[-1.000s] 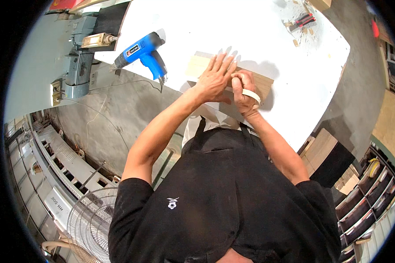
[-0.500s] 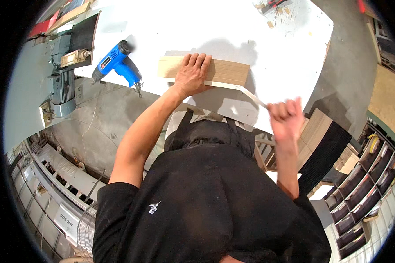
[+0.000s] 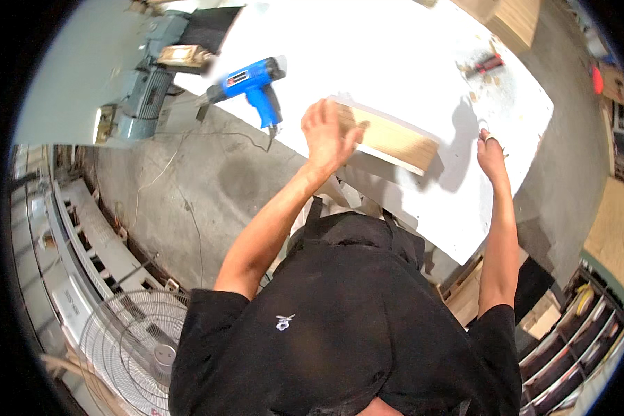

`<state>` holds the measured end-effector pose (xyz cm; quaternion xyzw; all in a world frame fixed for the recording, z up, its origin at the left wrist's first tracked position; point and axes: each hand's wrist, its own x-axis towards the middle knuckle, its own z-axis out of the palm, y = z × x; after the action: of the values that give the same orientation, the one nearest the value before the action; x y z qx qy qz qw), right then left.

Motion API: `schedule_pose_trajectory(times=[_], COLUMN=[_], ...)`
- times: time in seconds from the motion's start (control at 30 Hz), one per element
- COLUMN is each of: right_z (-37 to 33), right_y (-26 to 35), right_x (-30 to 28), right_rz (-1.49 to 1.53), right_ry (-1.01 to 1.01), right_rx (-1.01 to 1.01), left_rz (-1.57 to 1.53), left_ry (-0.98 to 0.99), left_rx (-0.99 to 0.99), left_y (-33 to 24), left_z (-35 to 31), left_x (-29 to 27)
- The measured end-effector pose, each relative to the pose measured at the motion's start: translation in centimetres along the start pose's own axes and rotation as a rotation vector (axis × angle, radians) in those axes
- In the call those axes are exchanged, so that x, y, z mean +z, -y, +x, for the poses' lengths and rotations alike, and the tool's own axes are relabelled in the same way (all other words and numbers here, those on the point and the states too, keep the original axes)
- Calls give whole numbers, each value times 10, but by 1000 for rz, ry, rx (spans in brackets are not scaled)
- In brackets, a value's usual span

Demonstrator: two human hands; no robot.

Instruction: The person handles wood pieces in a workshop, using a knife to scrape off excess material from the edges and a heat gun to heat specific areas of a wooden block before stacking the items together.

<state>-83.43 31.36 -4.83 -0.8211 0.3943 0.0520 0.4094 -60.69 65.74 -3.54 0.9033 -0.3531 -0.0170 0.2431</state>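
A light wooden board with a pale edge lies at a slant on the white table. My left hand, slightly blurred, is at the board's left end with fingers stretched and thumb apart, touching it. Off to the right, over the table's right part, my right hand has its fingers closed around something small that I cannot make out. A blue heat gun rests left of the board, its nozzle pointing left. Beyond my right hand lies a red-handled tool among small wood scraps.
Grey motor machinery stands at the left beside the table. Wooden boards are at the far right corner. A wire fan is at the lower left, a rack with compartments at the lower right. Cords trail on the floor.
My right hand has moved away from the board to the far right; the pale strip stretched between them no longer shows. My left hand has shifted to the board's left end. The view has turned.
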Motion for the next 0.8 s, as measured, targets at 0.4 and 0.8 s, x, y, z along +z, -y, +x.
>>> schedule_pose_trajectory(times=[0.4, 0.8], right_z=[8, -28], right_y=[92, 120], right_x=[47, 101], right_rz=[-473, -295], right_ry=[170, 180], right_rx=[-263, -311], left_rz=[-109, -107], left_ry=[-107, -282], left_rx=[-568, -600], left_y=[45, 43], left_z=[-15, -11], left_x=[-10, 8])
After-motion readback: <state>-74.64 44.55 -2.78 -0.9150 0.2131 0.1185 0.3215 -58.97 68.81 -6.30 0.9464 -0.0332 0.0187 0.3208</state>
